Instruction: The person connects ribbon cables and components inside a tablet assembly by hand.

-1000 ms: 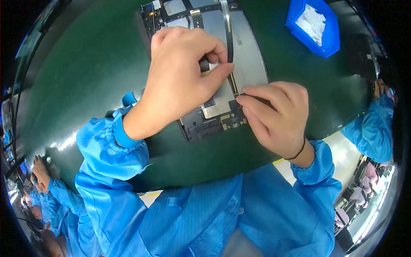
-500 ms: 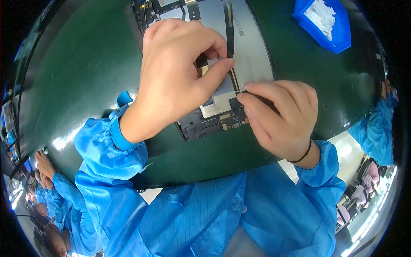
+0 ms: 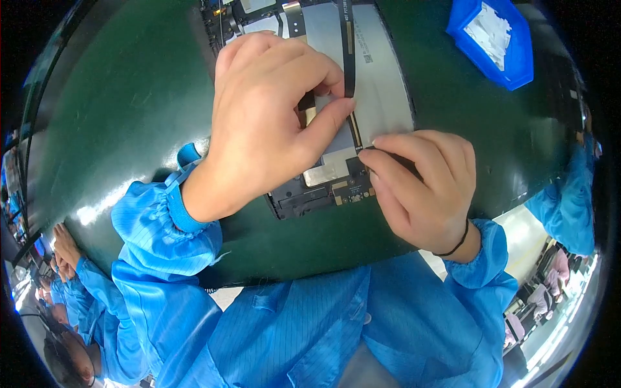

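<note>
An opened tablet [image 3: 391, 97] lies on the green work surface, its silver-grey plate and black lower edge with small circuit parts exposed. A long black flex cable [image 3: 348, 58] runs down over the plate. My left hand [image 3: 272, 116] reaches across from the left and pinches this cable between thumb and forefinger. At the cable's lower end, beside the circuit board [image 3: 354, 187], my right hand [image 3: 430, 187] has its fingers bent and closed, with fingertips on the cable end. The exact contact under those fingertips is hidden. My left hand covers much of the tablet's left side.
A blue plastic bin [image 3: 522, 71] holding white slips [image 3: 490, 35] stands at the far right. A blue wrist strap [image 3: 187, 155] is on my left wrist. Another person's hands [image 3: 65, 249] rest at the left table edge; a blue-sleeved person [image 3: 569, 200] is at right.
The whole view has shifted slightly, so tablet and bin sit a little lower. Both hands keep nearly the same hold on the flex cable.
</note>
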Available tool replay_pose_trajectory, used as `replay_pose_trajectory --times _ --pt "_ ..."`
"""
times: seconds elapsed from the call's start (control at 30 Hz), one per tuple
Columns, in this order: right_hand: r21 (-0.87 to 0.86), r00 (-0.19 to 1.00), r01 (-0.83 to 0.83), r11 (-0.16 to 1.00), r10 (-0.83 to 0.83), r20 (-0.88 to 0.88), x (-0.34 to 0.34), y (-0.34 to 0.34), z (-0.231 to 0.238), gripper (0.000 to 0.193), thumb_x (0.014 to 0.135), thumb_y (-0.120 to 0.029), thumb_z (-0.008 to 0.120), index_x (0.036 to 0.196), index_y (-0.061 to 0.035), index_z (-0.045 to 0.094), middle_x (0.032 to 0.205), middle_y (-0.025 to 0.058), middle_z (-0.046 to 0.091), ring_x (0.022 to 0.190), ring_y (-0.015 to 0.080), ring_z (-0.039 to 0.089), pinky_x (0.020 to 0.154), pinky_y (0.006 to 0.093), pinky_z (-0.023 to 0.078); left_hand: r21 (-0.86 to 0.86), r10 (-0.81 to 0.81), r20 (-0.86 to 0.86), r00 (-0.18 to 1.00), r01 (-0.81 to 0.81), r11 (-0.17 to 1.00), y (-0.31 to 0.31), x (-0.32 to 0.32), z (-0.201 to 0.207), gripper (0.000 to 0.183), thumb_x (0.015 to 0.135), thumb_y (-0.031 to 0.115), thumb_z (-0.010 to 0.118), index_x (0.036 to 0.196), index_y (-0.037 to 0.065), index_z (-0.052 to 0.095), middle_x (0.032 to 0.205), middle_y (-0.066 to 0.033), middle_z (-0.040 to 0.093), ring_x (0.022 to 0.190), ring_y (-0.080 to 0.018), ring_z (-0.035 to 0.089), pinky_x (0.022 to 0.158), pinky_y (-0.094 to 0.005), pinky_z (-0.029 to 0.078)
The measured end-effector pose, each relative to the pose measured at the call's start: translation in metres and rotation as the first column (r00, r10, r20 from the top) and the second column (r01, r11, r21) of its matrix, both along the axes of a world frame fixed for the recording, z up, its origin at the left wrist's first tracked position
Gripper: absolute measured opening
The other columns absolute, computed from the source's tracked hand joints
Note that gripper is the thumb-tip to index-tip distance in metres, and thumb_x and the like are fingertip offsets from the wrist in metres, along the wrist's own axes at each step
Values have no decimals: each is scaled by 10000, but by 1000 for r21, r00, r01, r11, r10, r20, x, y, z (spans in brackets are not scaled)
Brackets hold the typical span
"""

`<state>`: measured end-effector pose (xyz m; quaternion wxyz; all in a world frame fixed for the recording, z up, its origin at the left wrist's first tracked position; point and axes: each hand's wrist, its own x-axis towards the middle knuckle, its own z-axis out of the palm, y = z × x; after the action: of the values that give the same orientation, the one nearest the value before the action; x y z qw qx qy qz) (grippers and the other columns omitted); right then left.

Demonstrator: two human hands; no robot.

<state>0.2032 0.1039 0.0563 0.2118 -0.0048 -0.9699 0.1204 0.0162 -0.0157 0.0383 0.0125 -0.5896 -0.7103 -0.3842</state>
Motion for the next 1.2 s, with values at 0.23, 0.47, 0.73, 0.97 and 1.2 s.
replay_pose_trajectory --times 0.23,0.47,0.73,0.97,1.2 --pt "3 1000 -2 1000 2 -11 -4 -10 -2 285 613 -125 695 897 -127 700 960 -22 618 866 176 588 757 333 435 2 8 -6 1000 -8 1000 -8 -2 -2 199 687 162 781 719 77 604 679 -42 516 706 -257 502 732 -367 363" --pt "-8 1000 -3 1000 3 -9 -5 -14 -5 292 609 -118 699 901 -124 699 968 -20 620 871 180 590 757 336 433 -12 17 4 1000 -17 1000 -13 -3 -6 197 684 157 782 721 77 605 715 -53 547 737 -272 517 752 -380 370" --pt "-8 1000 -16 1000 16 -14 -6 -16 -7 306 611 -115 702 917 -114 698 980 -12 621 889 187 588 759 342 439 -3 25 -8 1000 -25 1000 -16 -2 -5 189 682 150 782 728 77 613 742 -56 565 798 -282 532 797 -391 376" --pt "0 1000 -30 1000 30 1 -7 -17 -7 301 616 -113 695 918 -104 700 988 -2 624 883 194 586 755 341 445 -19 29 1 1000 -29 999 -18 -3 -6 187 687 155 782 718 81 613 741 -51 562 794 -273 524 793 -386 369" --pt "11 999 -35 999 35 -20 -7 -14 -8 311 613 -114 692 923 -95 700 987 1 622 872 196 583 747 344 449 0 40 2 999 -40 999 -14 -2 -5 191 678 154 783 715 83 609 742 -43 568 794 -271 523 790 -381 373"
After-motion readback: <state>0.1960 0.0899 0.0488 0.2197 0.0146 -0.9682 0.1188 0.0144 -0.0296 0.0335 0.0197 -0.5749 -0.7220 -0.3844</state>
